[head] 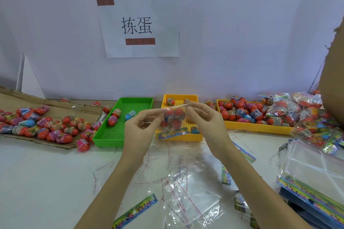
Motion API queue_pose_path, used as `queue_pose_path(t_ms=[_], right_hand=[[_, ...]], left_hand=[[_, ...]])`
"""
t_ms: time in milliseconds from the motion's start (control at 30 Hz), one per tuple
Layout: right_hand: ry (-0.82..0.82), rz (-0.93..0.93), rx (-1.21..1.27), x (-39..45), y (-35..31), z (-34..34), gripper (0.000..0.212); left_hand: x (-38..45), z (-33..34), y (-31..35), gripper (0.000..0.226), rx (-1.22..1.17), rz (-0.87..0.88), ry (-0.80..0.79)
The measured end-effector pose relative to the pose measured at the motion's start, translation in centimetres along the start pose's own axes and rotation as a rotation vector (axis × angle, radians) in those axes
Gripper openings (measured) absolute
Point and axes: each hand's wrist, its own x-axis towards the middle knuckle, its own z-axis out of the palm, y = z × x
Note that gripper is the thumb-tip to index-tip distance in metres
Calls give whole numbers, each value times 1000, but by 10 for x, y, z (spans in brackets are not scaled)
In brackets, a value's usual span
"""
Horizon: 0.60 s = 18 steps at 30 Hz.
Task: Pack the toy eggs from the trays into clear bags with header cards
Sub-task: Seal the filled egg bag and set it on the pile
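Hands met over the counter [46, 182], both pinching one clear bag [174, 117] by its top edge. The left hand [138, 132] had thumb and forefinger closed on the bag's left corner; the right hand [206, 122] had its fingers [191, 112] curled on the right corner. Red eggs [176, 112] sat inside the bag, hanging between the fingers, with a header card [173, 134] just below them. Behind the fingers stood a small yellow tray [193, 97] with a few eggs. Left of the fingers a green tray [109, 137] held four eggs. Right of the fingers a large yellow tray [256, 126] was heaped with eggs, and filled bags [312, 121] lay beyond it. Under the wrists lay empty bags [191, 201] and loose cards [134, 212].
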Motion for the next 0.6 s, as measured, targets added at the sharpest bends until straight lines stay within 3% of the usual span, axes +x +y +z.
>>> queue_pose_path(t_ms=[100,233,300,400,500,600], right_hand=[[120,43,-116,0,-2,5,34],[-87,357,220,0,-9,5,74],[-123,403,359,1,-10,0,68],[-120,315,303,1,-7,-4,45],[-52,234,312,0,-5,-4,28],[-10,185,270,0,-3,-1,24]], left_hand=[[-1,-1,-1,20,63,160,35],[-1,-3,-1,20,353,459,-70],[-1,-4,-3,24,541,594,-111],[2,-7,-8,29,668,674,-138],[1,-5,-11,32,695,621,-100],[-3,2,-11,41,479,250,-27]])
